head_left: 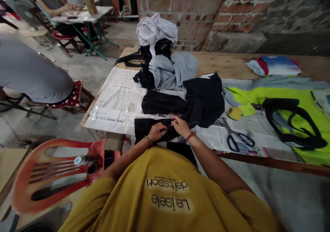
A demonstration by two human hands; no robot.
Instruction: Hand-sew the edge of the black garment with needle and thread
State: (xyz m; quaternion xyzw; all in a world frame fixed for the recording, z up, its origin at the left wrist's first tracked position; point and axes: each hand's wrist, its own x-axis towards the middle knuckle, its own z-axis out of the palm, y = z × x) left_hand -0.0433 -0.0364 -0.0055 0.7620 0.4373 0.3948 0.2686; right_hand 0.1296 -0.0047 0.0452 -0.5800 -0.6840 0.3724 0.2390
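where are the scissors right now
In the head view the blue-handled scissors lie on the newspaper on the table, to the right of the right hand, just below a yellow pad and beside the neon-green cloth.

one pair of scissors, two hands, two red chairs

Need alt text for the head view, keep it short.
Both hands, left hand and right hand, pinch a black garment at the near edge of a newspaper-covered table. Blue-handled scissors lie to the right, beside neon yellow fabric.
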